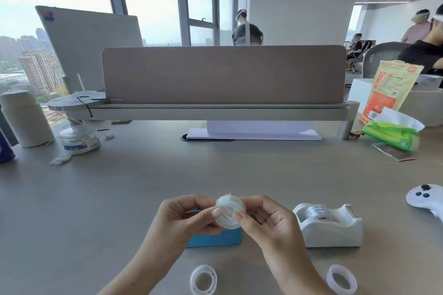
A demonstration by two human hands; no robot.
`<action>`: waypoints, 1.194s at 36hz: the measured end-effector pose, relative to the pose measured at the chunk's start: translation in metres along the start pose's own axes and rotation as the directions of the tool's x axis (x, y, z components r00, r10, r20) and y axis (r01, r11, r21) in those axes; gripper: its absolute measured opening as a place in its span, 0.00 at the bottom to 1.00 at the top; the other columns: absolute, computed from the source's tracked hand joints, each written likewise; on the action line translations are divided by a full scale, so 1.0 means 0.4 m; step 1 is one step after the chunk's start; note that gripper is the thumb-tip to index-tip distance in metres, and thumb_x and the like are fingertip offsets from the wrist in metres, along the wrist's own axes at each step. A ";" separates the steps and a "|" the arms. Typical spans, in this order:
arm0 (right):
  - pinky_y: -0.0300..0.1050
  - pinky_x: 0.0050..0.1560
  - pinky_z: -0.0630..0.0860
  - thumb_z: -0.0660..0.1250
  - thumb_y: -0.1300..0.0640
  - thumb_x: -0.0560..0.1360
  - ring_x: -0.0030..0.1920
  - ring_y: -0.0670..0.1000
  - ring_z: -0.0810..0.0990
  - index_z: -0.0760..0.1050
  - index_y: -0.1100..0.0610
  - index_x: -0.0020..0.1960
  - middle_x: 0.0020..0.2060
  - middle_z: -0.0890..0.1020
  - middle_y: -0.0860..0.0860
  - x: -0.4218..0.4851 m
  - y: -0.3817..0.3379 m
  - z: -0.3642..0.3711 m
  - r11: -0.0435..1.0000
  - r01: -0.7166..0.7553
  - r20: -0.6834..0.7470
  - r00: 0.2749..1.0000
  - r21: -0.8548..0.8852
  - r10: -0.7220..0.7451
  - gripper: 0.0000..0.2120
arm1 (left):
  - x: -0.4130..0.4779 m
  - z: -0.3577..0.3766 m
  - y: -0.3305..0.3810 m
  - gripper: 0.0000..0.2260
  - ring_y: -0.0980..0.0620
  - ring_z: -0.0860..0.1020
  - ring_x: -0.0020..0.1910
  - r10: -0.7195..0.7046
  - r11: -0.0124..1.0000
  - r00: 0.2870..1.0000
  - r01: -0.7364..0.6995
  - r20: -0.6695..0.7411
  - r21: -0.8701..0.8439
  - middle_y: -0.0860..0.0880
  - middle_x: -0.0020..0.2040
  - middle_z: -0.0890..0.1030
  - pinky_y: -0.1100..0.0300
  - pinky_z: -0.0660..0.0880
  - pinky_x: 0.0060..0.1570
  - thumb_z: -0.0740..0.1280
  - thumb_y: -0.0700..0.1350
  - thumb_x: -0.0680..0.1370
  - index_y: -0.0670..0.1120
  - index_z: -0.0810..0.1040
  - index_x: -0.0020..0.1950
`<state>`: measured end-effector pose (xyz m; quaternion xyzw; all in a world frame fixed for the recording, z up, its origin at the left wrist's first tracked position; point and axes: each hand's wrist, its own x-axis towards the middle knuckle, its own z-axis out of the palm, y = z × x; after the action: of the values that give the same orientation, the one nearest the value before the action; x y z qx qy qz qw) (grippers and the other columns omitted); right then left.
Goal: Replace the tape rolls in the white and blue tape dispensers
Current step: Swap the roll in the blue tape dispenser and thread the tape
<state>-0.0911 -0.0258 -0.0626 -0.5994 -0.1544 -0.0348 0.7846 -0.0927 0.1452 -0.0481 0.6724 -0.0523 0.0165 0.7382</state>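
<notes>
A clear tape roll (230, 211) is held up above the desk between my left hand (189, 218) and my right hand (268, 225), fingertips pinching it from both sides. Directly behind and below my hands sits the blue tape dispenser (215, 238), mostly hidden. The white tape dispenser (329, 226) stands to the right with a roll seated in it. Two more rolls lie flat at the near edge: one tape roll (203, 280) on the left and another tape roll (341, 279) on the right.
A white game controller (426, 197) lies at far right. A green tissue pack (393, 132), an orange bag (386, 93) and a notebook (393, 152) sit at back right. A clear jar (79, 139) and white bottle (25, 118) stand back left. A desk divider (223, 74) runs across.
</notes>
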 end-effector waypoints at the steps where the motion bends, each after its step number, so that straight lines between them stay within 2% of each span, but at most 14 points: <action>1: 0.37 0.46 0.79 0.73 0.62 0.67 0.44 0.50 0.87 0.85 0.53 0.43 0.43 0.88 0.56 0.001 0.002 0.000 1.000 0.003 0.000 1.000 0.000 -0.003 0.07 | 0.000 0.000 0.000 0.13 0.44 0.87 0.41 -0.002 1.000 1.000 0.002 -0.002 -0.007 0.36 0.41 0.87 0.60 0.83 0.40 0.75 0.43 0.65 0.34 0.85 0.43; 3: 0.36 0.45 0.79 0.74 0.62 0.65 0.43 0.49 0.86 0.85 0.53 0.43 0.43 0.88 0.55 0.002 0.005 0.002 1.000 0.011 -0.005 1.000 0.010 -0.011 0.07 | -0.002 0.002 -0.001 0.12 0.45 0.87 0.41 -0.005 1.000 1.000 0.005 -0.003 -0.007 0.37 0.42 0.87 0.61 0.83 0.40 0.74 0.42 0.66 0.34 0.85 0.43; 6: 0.37 0.43 0.79 0.77 0.56 0.62 0.42 0.49 0.86 0.84 0.55 0.42 0.41 0.88 0.56 0.002 0.009 0.005 1.000 0.021 -0.012 1.000 0.006 -0.021 0.09 | -0.004 0.006 0.000 0.10 0.47 0.87 0.40 0.003 1.000 1.000 -0.003 0.000 0.024 0.39 0.41 0.87 0.62 0.83 0.40 0.74 0.42 0.67 0.36 0.86 0.43; 11: 0.37 0.42 0.79 0.78 0.55 0.62 0.40 0.48 0.84 0.82 0.55 0.40 0.37 0.86 0.54 0.006 0.021 0.003 0.999 0.047 -0.033 0.998 0.001 -0.047 0.09 | -0.008 0.013 0.004 0.08 0.48 0.87 0.39 0.047 0.996 0.999 -0.046 -0.011 0.077 0.40 0.40 0.88 0.63 0.82 0.39 0.74 0.42 0.66 0.39 0.86 0.41; 16: 0.38 0.42 0.79 0.78 0.55 0.59 0.40 0.48 0.84 0.79 0.58 0.43 0.37 0.85 0.52 0.010 0.033 -0.003 0.999 0.042 -0.071 0.997 0.014 -0.041 0.16 | -0.012 0.015 0.003 0.11 0.43 0.87 0.41 0.104 0.987 0.994 -0.097 -0.045 0.132 0.42 0.40 0.88 0.56 0.84 0.44 0.76 0.48 0.64 0.43 0.87 0.42; 18: 0.39 0.42 0.80 0.79 0.56 0.60 0.41 0.49 0.84 0.77 0.60 0.44 0.38 0.85 0.53 0.010 0.034 -0.003 0.999 0.039 -0.077 0.996 0.004 -0.038 0.18 | -0.013 0.016 0.001 0.11 0.44 0.87 0.40 0.117 0.984 0.992 -0.108 -0.057 0.139 0.42 0.39 0.88 0.58 0.84 0.43 0.76 0.48 0.64 0.44 0.88 0.42; 22: 0.41 0.45 0.79 0.75 0.62 0.66 0.42 0.51 0.85 0.75 0.60 0.47 0.41 0.86 0.54 0.005 0.033 0.000 0.996 0.061 -0.053 0.997 -0.061 -0.065 0.12 | -0.016 0.018 -0.001 0.09 0.44 0.87 0.41 0.143 0.978 0.988 -0.133 -0.056 0.161 0.43 0.40 0.88 0.59 0.83 0.44 0.75 0.46 0.66 0.44 0.87 0.43; 26: 0.41 0.45 0.80 0.75 0.55 0.66 0.44 0.52 0.85 0.76 0.54 0.46 0.43 0.85 0.56 0.001 0.025 0.012 0.993 0.090 -0.034 0.995 -0.073 -0.093 0.12 | -0.016 0.014 -0.006 0.11 0.43 0.87 0.41 0.165 0.968 0.984 -0.149 -0.062 0.200 0.43 0.41 0.88 0.61 0.82 0.43 0.74 0.46 0.67 0.41 0.87 0.45; 28: 0.40 0.45 0.79 0.75 0.57 0.67 0.44 0.51 0.85 0.76 0.55 0.47 0.44 0.85 0.56 0.002 0.024 0.012 0.995 0.082 -0.033 0.996 -0.063 -0.084 0.12 | -0.016 0.013 -0.008 0.12 0.43 0.87 0.41 0.174 0.965 0.982 -0.157 -0.067 0.210 0.43 0.41 0.88 0.60 0.82 0.44 0.75 0.48 0.65 0.42 0.87 0.44; 30: 0.39 0.44 0.79 0.75 0.61 0.67 0.43 0.51 0.85 0.76 0.58 0.48 0.43 0.86 0.55 0.005 0.024 0.010 0.997 0.067 -0.031 0.997 -0.029 -0.068 0.12 | -0.015 0.010 -0.008 0.13 0.45 0.87 0.39 0.186 0.960 0.979 -0.164 -0.079 0.227 0.45 0.39 0.88 0.60 0.82 0.43 0.76 0.50 0.63 0.45 0.88 0.43; 34: 0.40 0.44 0.79 0.79 0.55 0.62 0.43 0.51 0.84 0.77 0.57 0.49 0.42 0.85 0.55 0.008 0.026 0.008 0.999 0.047 -0.038 0.998 -0.005 -0.047 0.19 | -0.014 0.009 -0.006 0.11 0.53 0.85 0.33 0.194 0.957 0.975 -0.164 -0.109 0.237 0.46 0.36 0.88 0.65 0.80 0.39 0.76 0.49 0.61 0.47 0.88 0.40; 38: 0.38 0.45 0.79 0.77 0.55 0.61 0.43 0.50 0.84 0.76 0.59 0.51 0.42 0.86 0.56 0.009 0.022 0.002 0.998 0.057 -0.035 0.998 -0.006 -0.058 0.21 | -0.017 0.014 -0.001 0.09 0.54 0.84 0.33 0.207 0.951 0.971 -0.171 -0.120 0.256 0.48 0.35 0.88 0.64 0.82 0.40 0.76 0.49 0.60 0.50 0.88 0.39; 43: 0.38 0.45 0.79 0.79 0.56 0.59 0.43 0.51 0.84 0.75 0.63 0.49 0.41 0.86 0.57 0.010 0.013 -0.004 0.998 0.051 -0.014 0.999 0.029 -0.050 0.23 | -0.017 0.009 0.006 0.08 0.54 0.85 0.32 0.199 0.959 0.973 -0.170 -0.114 0.225 0.48 0.34 0.88 0.64 0.82 0.40 0.76 0.49 0.59 0.53 0.88 0.37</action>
<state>-0.0858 -0.0254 -0.0668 -0.5835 -0.1648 -0.0563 0.7932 -0.0999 0.1420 -0.0463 0.7373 -0.0627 0.1364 0.6587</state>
